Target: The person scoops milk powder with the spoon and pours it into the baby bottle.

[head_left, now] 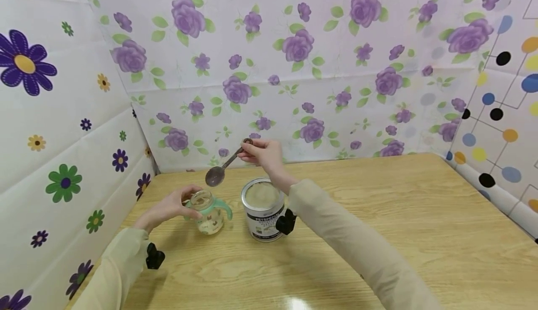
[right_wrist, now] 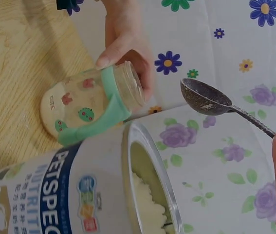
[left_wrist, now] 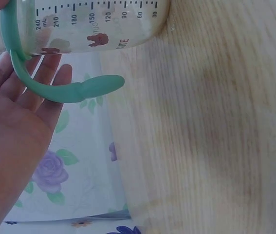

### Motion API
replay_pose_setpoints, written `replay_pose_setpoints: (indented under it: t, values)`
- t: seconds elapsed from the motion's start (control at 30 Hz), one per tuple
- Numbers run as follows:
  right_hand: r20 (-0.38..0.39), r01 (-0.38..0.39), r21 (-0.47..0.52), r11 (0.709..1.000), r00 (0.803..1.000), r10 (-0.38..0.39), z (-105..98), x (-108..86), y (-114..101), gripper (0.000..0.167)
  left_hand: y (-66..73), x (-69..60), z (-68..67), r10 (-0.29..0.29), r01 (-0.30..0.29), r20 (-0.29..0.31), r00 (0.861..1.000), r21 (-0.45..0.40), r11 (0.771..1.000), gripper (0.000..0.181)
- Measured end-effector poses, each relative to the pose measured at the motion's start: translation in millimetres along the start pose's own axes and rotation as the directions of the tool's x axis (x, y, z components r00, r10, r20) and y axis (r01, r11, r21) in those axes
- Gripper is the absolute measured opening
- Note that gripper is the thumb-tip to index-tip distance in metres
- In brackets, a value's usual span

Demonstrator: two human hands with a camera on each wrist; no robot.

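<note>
My left hand (head_left: 178, 206) holds a clear baby bottle (head_left: 210, 221) around its collar, thumb on the near side. The bottle has green handles (left_wrist: 86, 90), measuring marks and an uncapped mouth (head_left: 201, 200). Above and to the right of that mouth, my right hand (head_left: 265, 155) pinches the handle end of a dark measuring spoon (head_left: 215, 176). Whitish residue clings to the spoon's bowl (right_wrist: 206, 99) in the right wrist view. Beneath the right forearm stands an open can (head_left: 264, 221) of pale powder (right_wrist: 147, 207), labelled PETSPECIAL.
The wooden table (head_left: 378, 216) carries the bottle and can side by side near its back left. A rose-patterned sheet (head_left: 294, 90) hangs at the back edge, a flower-patterned sheet (head_left: 63, 137) along the left and a dotted sheet (head_left: 500, 114) at right.
</note>
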State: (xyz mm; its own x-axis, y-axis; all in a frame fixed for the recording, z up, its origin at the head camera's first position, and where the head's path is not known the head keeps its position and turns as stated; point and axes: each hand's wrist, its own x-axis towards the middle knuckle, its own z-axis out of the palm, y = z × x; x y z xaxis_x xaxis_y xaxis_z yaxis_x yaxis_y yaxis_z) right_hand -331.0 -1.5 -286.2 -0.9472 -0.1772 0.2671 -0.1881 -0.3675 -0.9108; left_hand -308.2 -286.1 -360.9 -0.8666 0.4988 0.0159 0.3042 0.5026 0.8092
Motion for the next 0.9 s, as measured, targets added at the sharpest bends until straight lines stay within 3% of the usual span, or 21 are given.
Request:
replay_pose_setpoints:
  t: [0.3, 0.6, 0.8, 0.9]
  values:
    - [-0.053, -0.016, -0.023, 1.0, 0.998, 0.014, -16.6, 0.3, -4.8, 0.019, 3.3, -0.1, 0.2, -0.013, 0.013, -0.004, 1.0, 0.018, 1.0, 0.066]
    - [-0.061, -0.012, -0.048, 0.999, 0.998, 0.009, -27.2, -1.4, -9.6, 0.024, 7.3, -1.8, -2.7, 0.033, -0.034, 0.016, 0.999, 0.061, 0.998, 0.073]
    - [-0.061, 0.008, -0.047, 0.999, 0.998, -0.011, -35.6, -1.7, -14.3, 0.026, 19.1, -0.8, -6.7, 0.063, -0.06, -0.017, 0.998, 0.116, 0.991, 0.077]
    - [-0.055, 0.018, -0.05, 0.999, 0.998, -0.02, -39.8, -2.5, -16.8, 0.026, 27.0, 1.2, -7.1, 0.085, -0.081, -0.041, 0.996, 0.094, 0.992, 0.076]
